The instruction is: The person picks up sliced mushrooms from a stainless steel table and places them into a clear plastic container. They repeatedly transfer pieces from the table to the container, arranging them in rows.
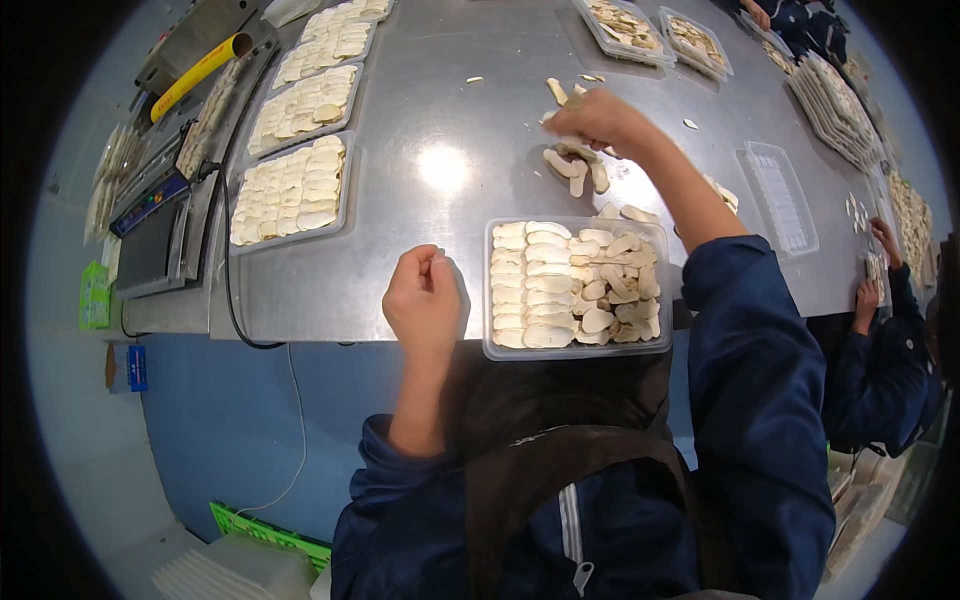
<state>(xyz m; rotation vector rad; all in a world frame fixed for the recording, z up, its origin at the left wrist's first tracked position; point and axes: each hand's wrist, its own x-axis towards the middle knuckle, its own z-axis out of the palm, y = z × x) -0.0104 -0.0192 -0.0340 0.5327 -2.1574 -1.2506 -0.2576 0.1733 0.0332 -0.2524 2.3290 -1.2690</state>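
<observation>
In front of me a clear plastic tray (577,354) overhangs the table's near edge. Pale mushroom slices (547,285) lie in neat overlapping columns on its left side; darker, less orderly slices (619,292) fill the right. My left hand (424,296) is just left of the tray, its fingers curled into a loose fist with nothing visible inside. Beyond the tray, my right hand (600,124) reaches over loose mushroom slices (577,166) on the steel table. Its fingers are blurred and turned away, so whether they hold a slice is hidden.
Filled trays (289,191) line the left, beside a digital scale (154,240) and its black cable (229,277). An empty tray (780,196) lies to the right. More filled trays (626,34) stand farther back. A co-worker's hands (870,300) are at the right edge.
</observation>
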